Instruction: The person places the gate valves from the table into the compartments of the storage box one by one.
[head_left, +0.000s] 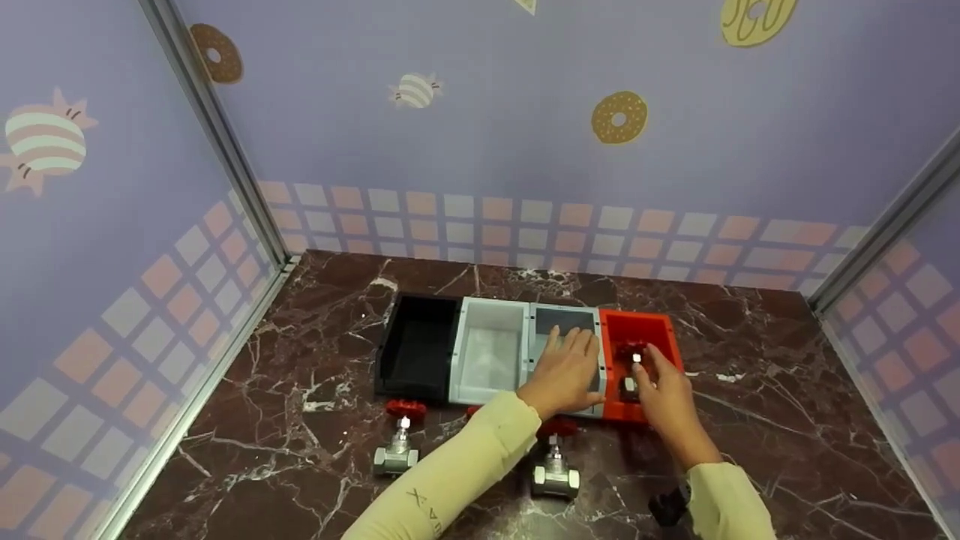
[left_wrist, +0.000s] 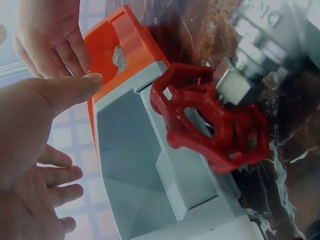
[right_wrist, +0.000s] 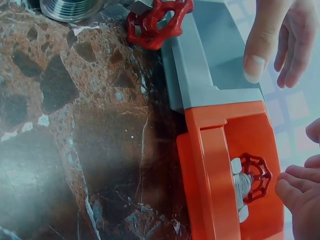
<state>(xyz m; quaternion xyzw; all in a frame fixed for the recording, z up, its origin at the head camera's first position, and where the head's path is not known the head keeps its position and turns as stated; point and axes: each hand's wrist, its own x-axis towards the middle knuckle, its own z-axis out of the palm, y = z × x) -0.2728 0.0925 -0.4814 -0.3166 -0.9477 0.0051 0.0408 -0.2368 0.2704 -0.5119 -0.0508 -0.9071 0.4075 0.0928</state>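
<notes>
Where the right hand (head_left: 670, 401) hovers, a valve (head_left: 628, 386) sits in the red bin (head_left: 643, 326)

Although the right hand is at the bin, its fingers and thumb stand apart and seem to clamp nothing; whether a fingertip brushes the valve's red wheel (right_wrist: 257, 177), I cannot tell. The left hand (head_left: 564, 373) is over the grey bin (head_left: 566, 321), fingers and thumb apart, holding nothing. In the red bin the valve has its wheel toward the back wall (head_left: 510, 142) and its metal body (right_wrist: 242, 186) toward the near side. Two more valves (head_left: 555, 476) lie on the table (head_left: 247, 405) before the bins.

By its look, the valve should be heavy for its bulk, hard and stiff, hardly fragile, its smooth metal perhaps slightly slippery. Most weight probably sits in the body, so a hold on the wheel alone could let it swing or turn. The neck (head_left: 636, 359), with thumb and fingers either side, looks a surer place; the wheel's gaps offer good purchase too.
</notes>
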